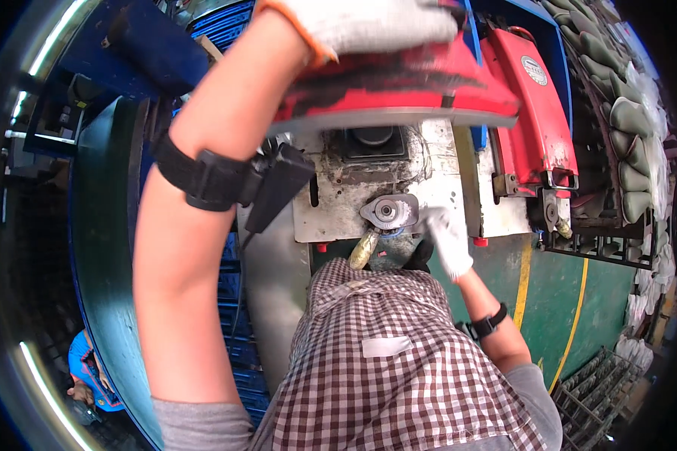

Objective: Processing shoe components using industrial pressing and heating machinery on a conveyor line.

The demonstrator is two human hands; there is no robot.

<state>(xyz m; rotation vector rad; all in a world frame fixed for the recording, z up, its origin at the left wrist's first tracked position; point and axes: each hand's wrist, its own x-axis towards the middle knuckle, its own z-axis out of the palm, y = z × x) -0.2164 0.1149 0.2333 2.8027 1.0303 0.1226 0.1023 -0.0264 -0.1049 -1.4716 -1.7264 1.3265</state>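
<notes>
My left hand (384,24), in a white knit glove with an orange cuff, reaches across the top of a red machine cover (399,83). Its fingers bend round a dark grip (453,10) at the top edge, partly cut off by the frame. Below the cover lies a worn pale metal plate (331,207) with a grey round metal fixture (390,212) near its front edge. A gold wrapped handle (364,250) sticks out from that fixture toward my apron. Just right of the fixture is my right hand (449,242), also white-gloved, its fingers smeared by motion.
A second red machine (530,113) stands to the right with a similar fixture (555,214). Beyond it, a rack holds many grey-green curved pieces (632,120). A green-topped bench (90,195) runs along the left; a person in blue (90,368) is at lower left.
</notes>
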